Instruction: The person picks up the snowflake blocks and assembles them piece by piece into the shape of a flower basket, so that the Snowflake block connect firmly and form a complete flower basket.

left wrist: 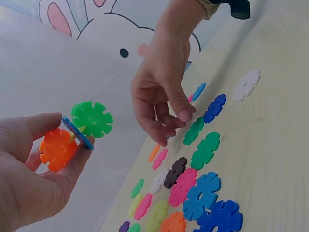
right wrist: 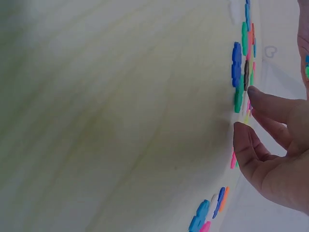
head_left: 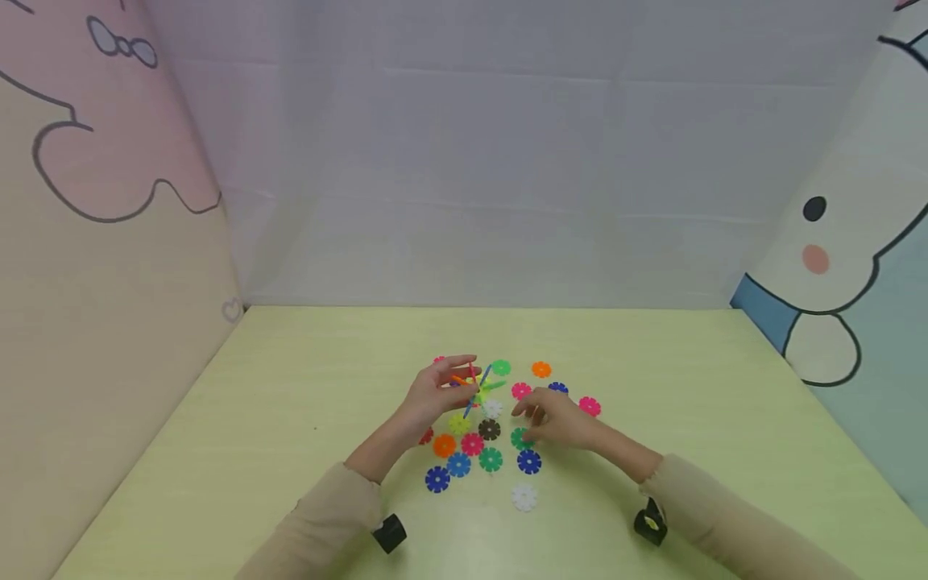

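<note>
My left hand (head_left: 435, 391) pinches a small cluster of joined flower-shaped plastic discs (left wrist: 91, 119) between thumb and fingers. In the left wrist view, a blue disc (left wrist: 77, 133) stands edge-on in the pinch, with an orange disc (left wrist: 57, 150) on one side and a green one on the other. To the right, my right hand (head_left: 561, 420) hovers low over the table, its fingers loosely bent and nothing between them. Its fingertips overlap a dark green disc (head_left: 519, 438) in the head view; in the right wrist view, thumb and fingers are apart.
Several loose discs lie flat around and between my hands, among them a black disc (head_left: 489, 429), a pink disc (head_left: 472, 444) and a dark blue disc (head_left: 529, 461). A white disc (head_left: 524, 497) lies nearest me. The pale table (head_left: 290, 362) meets a grey cloth wall (head_left: 471, 193) behind.
</note>
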Available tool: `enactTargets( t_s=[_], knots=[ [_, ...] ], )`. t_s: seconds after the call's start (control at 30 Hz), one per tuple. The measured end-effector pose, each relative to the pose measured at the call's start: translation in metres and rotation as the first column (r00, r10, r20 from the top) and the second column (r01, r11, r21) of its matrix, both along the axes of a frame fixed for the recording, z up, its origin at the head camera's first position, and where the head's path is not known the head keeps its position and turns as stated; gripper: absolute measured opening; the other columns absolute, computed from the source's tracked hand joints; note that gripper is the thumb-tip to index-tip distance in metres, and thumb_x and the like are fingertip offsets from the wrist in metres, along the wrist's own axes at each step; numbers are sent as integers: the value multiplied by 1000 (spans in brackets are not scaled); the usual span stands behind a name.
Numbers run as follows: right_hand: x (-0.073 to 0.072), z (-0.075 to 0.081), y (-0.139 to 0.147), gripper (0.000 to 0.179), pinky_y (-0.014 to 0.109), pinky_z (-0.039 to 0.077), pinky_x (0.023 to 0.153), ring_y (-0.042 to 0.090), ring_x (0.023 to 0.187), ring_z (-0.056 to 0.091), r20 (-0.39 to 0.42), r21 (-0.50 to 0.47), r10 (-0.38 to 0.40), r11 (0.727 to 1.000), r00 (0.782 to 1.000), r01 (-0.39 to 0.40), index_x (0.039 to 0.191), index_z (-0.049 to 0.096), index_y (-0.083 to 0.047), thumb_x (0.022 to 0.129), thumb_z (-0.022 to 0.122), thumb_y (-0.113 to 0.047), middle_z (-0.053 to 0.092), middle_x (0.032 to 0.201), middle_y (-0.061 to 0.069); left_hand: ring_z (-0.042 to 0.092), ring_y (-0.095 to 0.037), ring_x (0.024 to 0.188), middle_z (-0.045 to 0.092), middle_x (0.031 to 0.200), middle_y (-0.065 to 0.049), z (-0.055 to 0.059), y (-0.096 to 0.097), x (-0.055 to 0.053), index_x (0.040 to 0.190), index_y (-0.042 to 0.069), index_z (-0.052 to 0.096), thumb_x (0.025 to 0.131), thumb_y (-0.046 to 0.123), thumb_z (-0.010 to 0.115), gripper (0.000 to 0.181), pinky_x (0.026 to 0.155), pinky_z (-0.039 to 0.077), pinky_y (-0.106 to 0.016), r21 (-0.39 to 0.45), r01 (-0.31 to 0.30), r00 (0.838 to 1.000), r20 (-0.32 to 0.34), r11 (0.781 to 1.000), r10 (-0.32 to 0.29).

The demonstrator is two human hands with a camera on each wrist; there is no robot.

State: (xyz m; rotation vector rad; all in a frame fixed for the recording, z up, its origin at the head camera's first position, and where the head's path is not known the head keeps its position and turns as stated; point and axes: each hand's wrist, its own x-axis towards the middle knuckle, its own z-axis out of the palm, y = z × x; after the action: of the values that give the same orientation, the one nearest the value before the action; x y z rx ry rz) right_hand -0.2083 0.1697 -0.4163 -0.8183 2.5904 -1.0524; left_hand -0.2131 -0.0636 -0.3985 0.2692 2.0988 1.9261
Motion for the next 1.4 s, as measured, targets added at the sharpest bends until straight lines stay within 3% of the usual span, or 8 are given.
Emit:
enactTargets(
  t_s=[0.3, 0.47, 0.57, 0.73, 0.93, 1.07, 1.23, 1.4],
  knots=[
    [-1, -10, 2, 16, 21, 43, 62, 13, 71, 46, 18, 67, 28, 997, 999, -29, 87, 62, -7, 74, 72, -4, 52, 77, -1, 59, -25, 100, 54, 116, -15, 12, -7, 8, 129, 8, 48, 87, 8, 59, 44, 84, 50, -36, -13, 2, 1000, 17, 1000, -2],
    [6, -3, -2, 14, 21, 49, 65, 12, 71, 55, -76, -92, -57, 994, 995, 50, 82, 57, -6, 76, 69, 0, 59, 77, -1, 57, -27, 103, 52, 121, -19, 24, -4, 17, 131, 6, 45, 89, 7, 56, 43, 86, 48, -36, 8, 4, 1000, 6, 1000, -4],
    [14, 7, -11, 13, 24, 52, 64, 12, 71, 59, -190, -293, -183, 948, 964, 122, 82, 58, -6, 77, 68, 1, 62, 78, 1, 56, -28, 105, 52, 123, -18, 24, 0, 18, 131, 6, 44, 90, 9, 55, 43, 87, 48, -37, 27, 0, 1000, 1, 1000, 0],
    [23, 23, -28, 16, 30, 54, 61, 20, 71, 62, -347, -500, -287, 862, 893, 83, 81, 59, -1, 73, 67, 10, 62, 76, 9, 54, -29, 108, 52, 123, -16, 25, 6, 19, 132, 6, 43, 91, 11, 54, 43, 88, 47, -37, 66, -11, 1000, 5, 998, 11],
    [17, 9, -34, 13, 28, 54, 63, 12, 71, 61, -368, -527, -346, 842, 863, 113, 80, 60, -3, 75, 69, 6, 63, 75, 5, 53, -29, 110, 52, 124, -15, 18, 12, 16, 134, 7, 41, 92, 14, 52, 44, 88, 47, -36, 74, -19, 1000, -4, 997, 19],
    [16, 9, -38, 14, 25, 54, 62, 12, 68, 62, -367, -541, -385, 829, 847, 142, 76, 62, -4, 72, 70, 7, 64, 73, 2, 55, -26, 109, 53, 123, -12, 7, 15, 9, 134, 12, 42, 91, 18, 54, 45, 86, 49, -34, 74, -74, 997, 19, 995, 73],
    [12, 9, -42, 19, 23, 53, 59, 17, 64, 63, -394, -564, -397, 817, 829, 123, 71, 62, -2, 67, 70, 14, 65, 69, 4, 58, -24, 104, 54, 121, -11, 7, 19, 10, 134, 15, 45, 90, 21, 56, 46, 84, 50, -33, 59, -126, 992, 15, 990, 125],
    [11, 7, -42, 17, 22, 53, 58, 19, 62, 65, -434, -535, -350, 842, 830, 75, 70, 62, 1, 66, 70, 16, 65, 68, 8, 57, -23, 104, 53, 118, -11, 2, 20, 12, 133, 15, 46, 89, 20, 58, 46, 84, 50, -33, 58, -143, 989, 54, 988, 140]
  ],
)
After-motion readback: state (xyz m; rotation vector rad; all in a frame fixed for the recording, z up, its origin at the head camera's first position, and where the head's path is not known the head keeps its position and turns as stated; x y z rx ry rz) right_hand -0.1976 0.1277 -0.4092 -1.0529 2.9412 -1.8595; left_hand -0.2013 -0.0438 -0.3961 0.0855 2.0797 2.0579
